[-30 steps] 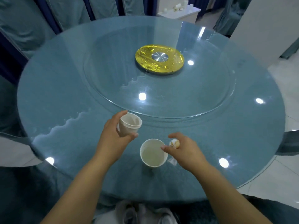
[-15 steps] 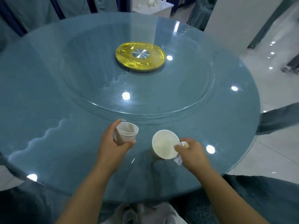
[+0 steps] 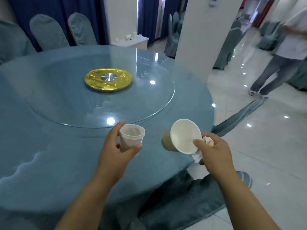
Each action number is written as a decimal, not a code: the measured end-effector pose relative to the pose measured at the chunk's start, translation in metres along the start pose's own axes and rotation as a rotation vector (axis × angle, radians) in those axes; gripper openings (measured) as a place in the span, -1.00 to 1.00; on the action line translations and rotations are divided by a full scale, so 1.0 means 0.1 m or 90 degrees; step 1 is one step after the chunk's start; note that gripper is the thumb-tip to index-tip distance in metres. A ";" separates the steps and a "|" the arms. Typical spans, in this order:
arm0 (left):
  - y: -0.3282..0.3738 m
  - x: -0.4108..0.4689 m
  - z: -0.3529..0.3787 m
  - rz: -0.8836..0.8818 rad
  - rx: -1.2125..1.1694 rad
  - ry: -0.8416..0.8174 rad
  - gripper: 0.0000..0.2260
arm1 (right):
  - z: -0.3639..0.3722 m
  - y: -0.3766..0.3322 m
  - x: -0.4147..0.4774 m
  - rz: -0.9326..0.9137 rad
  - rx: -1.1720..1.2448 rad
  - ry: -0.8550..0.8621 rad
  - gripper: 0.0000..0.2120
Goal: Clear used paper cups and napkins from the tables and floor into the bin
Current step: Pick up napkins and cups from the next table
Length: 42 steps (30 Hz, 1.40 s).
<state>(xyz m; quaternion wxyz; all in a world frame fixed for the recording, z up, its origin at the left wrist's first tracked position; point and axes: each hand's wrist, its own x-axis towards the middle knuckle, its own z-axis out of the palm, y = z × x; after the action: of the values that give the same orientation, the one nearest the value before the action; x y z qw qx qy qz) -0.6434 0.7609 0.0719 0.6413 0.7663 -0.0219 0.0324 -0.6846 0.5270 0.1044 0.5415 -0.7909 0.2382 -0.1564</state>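
My left hand grips a stack of white paper cups, held upright above the near edge of the round glass table. My right hand pinches the rim of a second white paper cup, tilted so its open mouth faces me, and also clutches a crumpled white napkin against the palm. A bit of napkin hangs below that cup. Both cups are lifted off the glass.
A glass turntable with a gold centre disc fills the table's middle. Covered chairs stand behind it. A white pillar rises at the right, and a person walks on the tiled floor beyond. A white side cabinet stands at the back.
My right hand took the second cup by its rim, lifted it off the table and tilted it. The view has swung up and to the right, showing the pillar and floor.
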 end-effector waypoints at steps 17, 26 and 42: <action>1.10 -1.12 2.82 0.073 -0.039 -0.079 -0.42 | -3.13 0.94 0.22 -0.008 0.059 0.088 -0.84; 1.23 -0.42 4.25 0.091 -0.027 -0.108 -0.43 | -3.83 1.38 1.58 0.012 0.008 0.106 -0.89; 1.61 1.53 6.99 0.055 -0.007 -0.055 -0.39 | -4.97 1.75 4.83 0.005 -0.004 0.068 -0.81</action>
<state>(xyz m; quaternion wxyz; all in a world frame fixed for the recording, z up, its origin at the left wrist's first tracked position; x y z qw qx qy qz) -0.4884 0.0452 0.1195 0.6418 0.7619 -0.0829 0.0270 -0.5680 -0.1779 0.1181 0.5262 -0.7821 0.2705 -0.1956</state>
